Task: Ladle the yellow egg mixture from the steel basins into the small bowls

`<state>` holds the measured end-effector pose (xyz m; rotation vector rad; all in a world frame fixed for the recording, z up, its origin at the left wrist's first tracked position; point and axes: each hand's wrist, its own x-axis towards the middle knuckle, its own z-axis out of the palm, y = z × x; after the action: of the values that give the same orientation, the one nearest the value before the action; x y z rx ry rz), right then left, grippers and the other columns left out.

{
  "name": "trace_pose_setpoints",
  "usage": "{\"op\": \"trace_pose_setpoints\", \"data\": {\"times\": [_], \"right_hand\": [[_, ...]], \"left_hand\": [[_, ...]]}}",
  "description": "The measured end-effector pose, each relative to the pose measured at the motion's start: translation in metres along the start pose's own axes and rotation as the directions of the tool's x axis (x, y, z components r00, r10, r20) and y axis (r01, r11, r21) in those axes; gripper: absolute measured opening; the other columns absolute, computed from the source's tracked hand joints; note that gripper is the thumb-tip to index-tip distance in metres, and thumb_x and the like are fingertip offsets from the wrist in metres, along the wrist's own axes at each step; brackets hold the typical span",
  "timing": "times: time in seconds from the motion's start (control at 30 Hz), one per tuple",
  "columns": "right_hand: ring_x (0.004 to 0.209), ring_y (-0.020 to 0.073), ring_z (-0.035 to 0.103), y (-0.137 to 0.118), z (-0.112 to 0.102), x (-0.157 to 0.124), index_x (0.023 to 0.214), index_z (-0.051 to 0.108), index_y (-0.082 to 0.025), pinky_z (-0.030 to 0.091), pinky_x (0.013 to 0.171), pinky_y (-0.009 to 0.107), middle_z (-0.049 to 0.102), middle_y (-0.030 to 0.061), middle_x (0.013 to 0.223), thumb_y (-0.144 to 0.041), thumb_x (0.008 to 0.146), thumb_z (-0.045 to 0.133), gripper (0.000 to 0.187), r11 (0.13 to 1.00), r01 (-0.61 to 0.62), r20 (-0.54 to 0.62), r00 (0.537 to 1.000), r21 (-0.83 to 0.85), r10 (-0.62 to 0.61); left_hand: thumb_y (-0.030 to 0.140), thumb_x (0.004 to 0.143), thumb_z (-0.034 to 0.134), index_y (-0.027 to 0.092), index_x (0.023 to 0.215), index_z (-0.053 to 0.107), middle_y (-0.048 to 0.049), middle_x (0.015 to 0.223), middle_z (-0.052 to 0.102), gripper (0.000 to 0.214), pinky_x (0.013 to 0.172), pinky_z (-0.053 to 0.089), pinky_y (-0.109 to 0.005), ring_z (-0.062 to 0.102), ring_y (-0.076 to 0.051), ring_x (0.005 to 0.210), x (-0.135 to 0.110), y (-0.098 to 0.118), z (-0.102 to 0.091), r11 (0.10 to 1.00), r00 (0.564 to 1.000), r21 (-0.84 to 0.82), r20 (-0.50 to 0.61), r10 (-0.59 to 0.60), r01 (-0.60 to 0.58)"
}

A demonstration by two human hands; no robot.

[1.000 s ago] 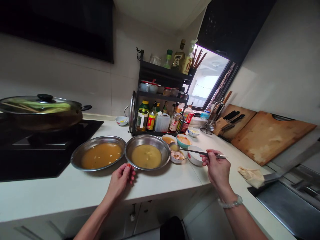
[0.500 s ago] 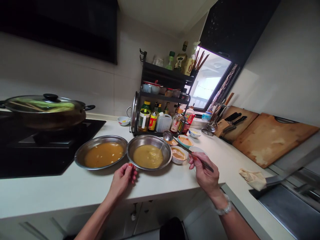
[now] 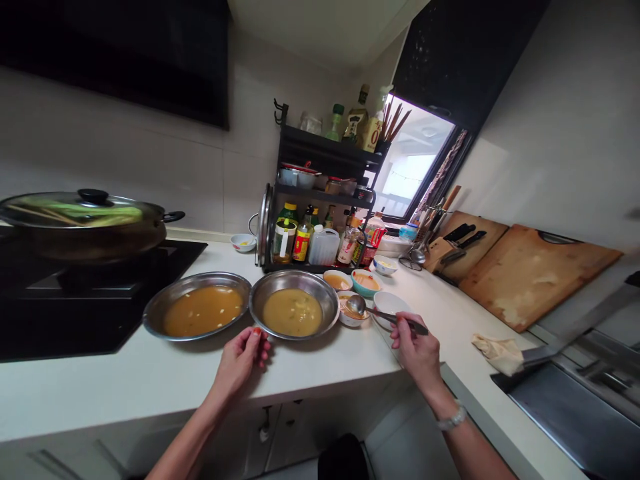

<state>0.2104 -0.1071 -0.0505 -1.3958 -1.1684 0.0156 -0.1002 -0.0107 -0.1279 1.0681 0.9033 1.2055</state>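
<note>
1. Pinching the ladle by its handle, the right hand holds its scoop above a small bowl.
2. On the worktop, the left hand curls at the metal basin's near rim; cannot tell whether its fingers pinch it.

far: pale tiled wall | far right: bright window | far left: black panel | near: white counter above pale cabinet doors

Room is dim, with daylight from the window right of upper centre, its pane near white, the dark panel upper left sunk in shadow, pale sheen on the metal bowl, edges stretched, lower right softly blurred
</note>
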Motion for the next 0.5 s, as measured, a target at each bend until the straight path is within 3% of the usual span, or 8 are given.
{"op": "trace_pose_setpoints", "data": {"times": [0.27,0.5], "right_hand": [[0.038,0.0152,0.055,0.008,-0.005,0.016,0.082,0.059,-0.016,0.045,0.036,0.025,0.062,-0.0007,0.049,-0.051,0.067,0.071,0.04,0.937,-0.243,-0.193,0.936,0.251,0.294],[0.038,0.0125,0.054,0.002,-0.011,0.024,0.082,0.059,-0.014,0.046,0.036,0.021,0.063,0.0004,0.049,-0.042,0.066,0.074,0.036,0.914,-0.238,-0.229,0.919,0.328,0.321]], "left_hand": [[0.062,0.068,0.065,0.016,0.073,0.061,-0.0004,0.061,0.06,0.047,0.045,0.042,-0.022,0.052,-0.011,0.049,-0.001,0.0,-0.001,1.0,1.0,-0.018,0.005,0.008,-0.008],[0.062,0.067,0.066,0.016,0.074,0.061,-0.0004,0.06,0.061,0.047,0.044,0.042,-0.022,0.051,-0.01,0.049,0.0,-0.002,-0.001,1.0,1.0,-0.02,0.003,0.012,-0.012]]}}
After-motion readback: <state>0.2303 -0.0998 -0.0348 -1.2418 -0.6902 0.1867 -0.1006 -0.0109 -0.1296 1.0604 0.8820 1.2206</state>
